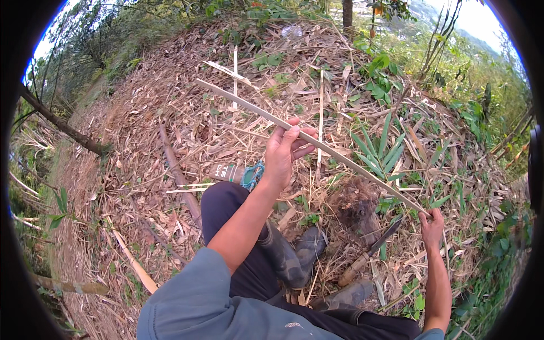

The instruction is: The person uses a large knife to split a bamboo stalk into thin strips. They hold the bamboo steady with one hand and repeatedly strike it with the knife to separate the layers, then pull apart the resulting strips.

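Observation:
A long, thin bamboo strip (357,169) slants across the view from upper left to lower right, raised above the litter. My left hand (281,153) holds it near its middle, thumb on top and fingers underneath. At the near right end, my right hand (432,228) pinches the strip between thumb and fingers. A long knife (371,251) with a dark blade and wooden handle lies below the strip, close to my boots. Beside the blade stands a rough, dark stump (356,208).
Dry bamboo leaves cover the slope. Pale split strips (321,113) lie ahead. Near my knee (221,201) are a clear bottle (225,172) and blue cord (253,175). A brown pole (173,164) lies left of them. My rubber boots (283,258) rest below. Green shrubs border the right.

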Tool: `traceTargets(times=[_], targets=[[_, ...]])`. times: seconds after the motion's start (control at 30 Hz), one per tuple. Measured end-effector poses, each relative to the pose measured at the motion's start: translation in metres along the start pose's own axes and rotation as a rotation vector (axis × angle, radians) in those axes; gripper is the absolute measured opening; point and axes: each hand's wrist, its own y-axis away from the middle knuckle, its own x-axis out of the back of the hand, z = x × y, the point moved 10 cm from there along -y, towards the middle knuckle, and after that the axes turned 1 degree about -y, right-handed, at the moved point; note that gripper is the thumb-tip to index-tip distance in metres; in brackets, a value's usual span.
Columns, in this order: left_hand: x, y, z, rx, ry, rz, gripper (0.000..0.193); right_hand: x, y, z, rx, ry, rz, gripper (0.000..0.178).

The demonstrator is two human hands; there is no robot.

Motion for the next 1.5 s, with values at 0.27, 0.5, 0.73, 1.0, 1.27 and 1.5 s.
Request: traceTargets(times=[0.27,0.5,0.73,1.0,1.27,1.5], targets=[[-0.01,0.0,-0.011,0.099,0.006,-0.037,0.031,0.014,-0.002,0.041,-0.047,-0.005,0.14,0.033],[-0.015,0.002,-0.01,0.073,0.005,-0.089,0.03,0.008,-0.001,0.04,-0.113,-0.044,0.075,0.03],[-0.005,-0.001,-0.02,0.098,-0.055,-0.043,0.025,0.004,-0.004,0.046,-0.098,-0.023,0.094,0.028],[0.008,-0.006,-0.04,0.176,-0.074,0.047,0.029,-0.027,0.013,0.075,-0.101,-0.169,-0.115,0.035],[0.031,-0.004,-0.034,0.135,-0.067,0.22,0.019,-0.071,0.037,0.077,-0.154,-0.341,-0.45,0.056],[0.043,0.002,-0.014,0.092,-0.131,0.31,0.019,-0.085,0.04,0.074,-0.15,-0.315,-0.493,0.061]])
